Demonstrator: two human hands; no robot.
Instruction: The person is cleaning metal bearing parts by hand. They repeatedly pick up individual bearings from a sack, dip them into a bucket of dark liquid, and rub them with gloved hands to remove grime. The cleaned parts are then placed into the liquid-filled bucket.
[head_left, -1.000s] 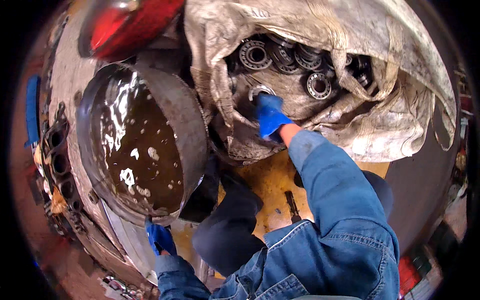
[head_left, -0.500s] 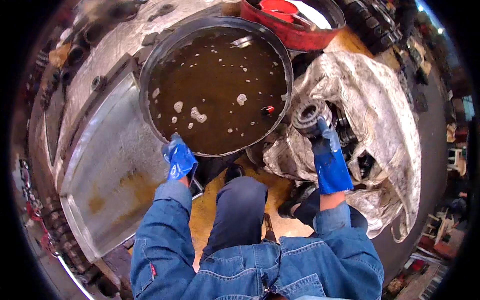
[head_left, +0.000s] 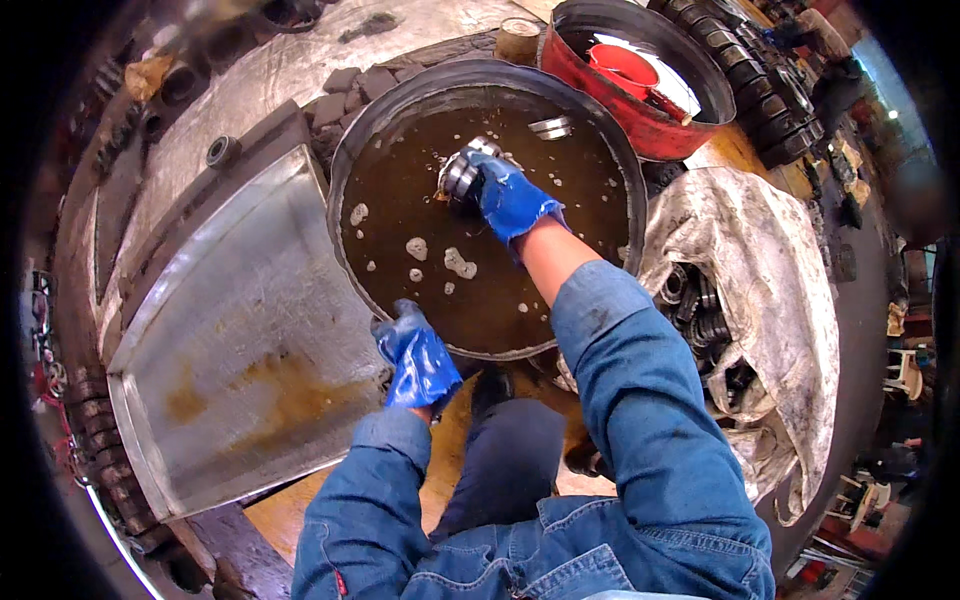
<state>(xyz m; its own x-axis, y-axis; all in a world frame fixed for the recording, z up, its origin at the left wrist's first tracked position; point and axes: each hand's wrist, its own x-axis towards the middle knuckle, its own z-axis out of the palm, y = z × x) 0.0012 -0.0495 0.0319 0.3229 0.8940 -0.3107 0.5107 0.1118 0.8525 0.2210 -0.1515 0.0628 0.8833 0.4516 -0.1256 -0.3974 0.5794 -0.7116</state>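
**Over the round basin: steel bearing, carried across from the sack**

Item, steel bearing (head_left: 458, 180): at the right hand (head_left: 512, 195), above the brown liquid (head_left: 500, 310), toward the far half of the basin (head_left: 335, 215). Half a second ago it stood over the sack mouth; now it is well apart from the sack. Whether its lower edge touches the liquid cannot be told.

Item, right hand: blue glove, grip closed on the bearing, fingers laid over its near side; forearm now stretched across the basin's near right rim. One second ago this hand was down at the sack.

Item, left hand (head_left: 415, 355): blue glove, fingers bent at the near left rim, as in both earlier views; whether the grip pinches the rim cannot be told.

Item, second metal part (head_left: 550, 128): silvery, in the liquid near the far rim, present half a second ago also.

Item, sack (head_left: 770, 270): pale, stained, right of the basin; dark bearings (head_left: 705, 310) in its mouth.

Item, red drum (head_left: 610, 125): beyond the basin, to the right, red vessel (head_left: 625, 68) inside.

Item, metal tray (head_left: 270, 330): left of the basin, brown-stained.
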